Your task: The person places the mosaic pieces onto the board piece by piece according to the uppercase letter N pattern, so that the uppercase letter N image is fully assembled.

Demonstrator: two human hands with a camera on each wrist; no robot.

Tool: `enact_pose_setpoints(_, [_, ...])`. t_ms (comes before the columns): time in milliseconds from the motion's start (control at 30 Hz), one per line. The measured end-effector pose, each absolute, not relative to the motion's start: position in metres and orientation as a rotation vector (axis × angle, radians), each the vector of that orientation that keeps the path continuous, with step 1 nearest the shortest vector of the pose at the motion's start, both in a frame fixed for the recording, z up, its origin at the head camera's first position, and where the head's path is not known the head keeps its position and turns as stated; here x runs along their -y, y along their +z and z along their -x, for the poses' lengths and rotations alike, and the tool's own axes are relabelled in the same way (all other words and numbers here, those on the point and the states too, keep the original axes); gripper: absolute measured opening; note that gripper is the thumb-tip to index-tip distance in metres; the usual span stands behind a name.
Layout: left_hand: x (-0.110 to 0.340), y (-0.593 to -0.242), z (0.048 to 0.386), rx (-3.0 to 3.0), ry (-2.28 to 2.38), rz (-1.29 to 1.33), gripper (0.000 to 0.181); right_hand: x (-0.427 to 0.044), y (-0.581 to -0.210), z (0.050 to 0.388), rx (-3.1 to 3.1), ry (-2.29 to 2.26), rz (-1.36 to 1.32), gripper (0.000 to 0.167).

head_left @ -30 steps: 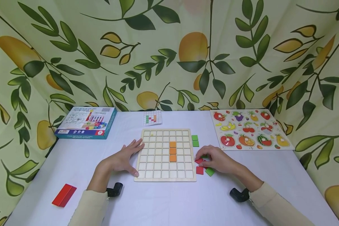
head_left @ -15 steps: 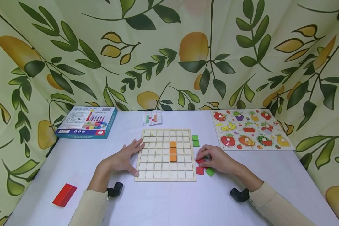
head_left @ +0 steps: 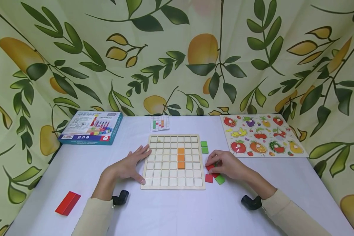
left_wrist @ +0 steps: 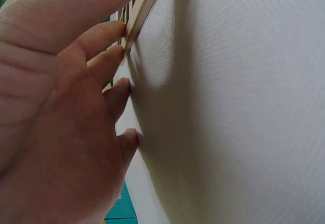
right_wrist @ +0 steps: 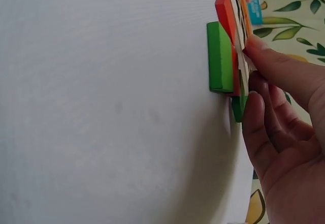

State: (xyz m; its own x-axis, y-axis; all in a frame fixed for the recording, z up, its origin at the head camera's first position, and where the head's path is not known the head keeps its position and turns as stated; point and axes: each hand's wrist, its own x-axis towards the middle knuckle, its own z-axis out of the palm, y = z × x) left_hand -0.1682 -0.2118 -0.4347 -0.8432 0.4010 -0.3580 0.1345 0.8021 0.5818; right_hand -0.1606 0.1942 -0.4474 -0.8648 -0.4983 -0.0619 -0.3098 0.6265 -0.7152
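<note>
Right hand pinching a red tile; left hand spread at the grid board.
The red tile is located just right of the grid board, in a narrow grip between thumb and fingers. The left hand is wide, fingers apart, fingertips touching the board's left edge, thumb at its near left corner. Three orange tiles occupy one column, right of centre. A loose red tile and a green tile lie on the near side of the right hand. Two further green tiles lie farther along the board's right edge. A pattern card lies beyond the board.
</note>
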Motion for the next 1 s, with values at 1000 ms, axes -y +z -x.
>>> enact_pose_setpoints(1000, [0.213, -0.434, 0.168, -2.511, 0.771, -0.427, 0.124, -0.151, -0.444, 0.156, -2.447, -1.252, 0.769, 0.029])
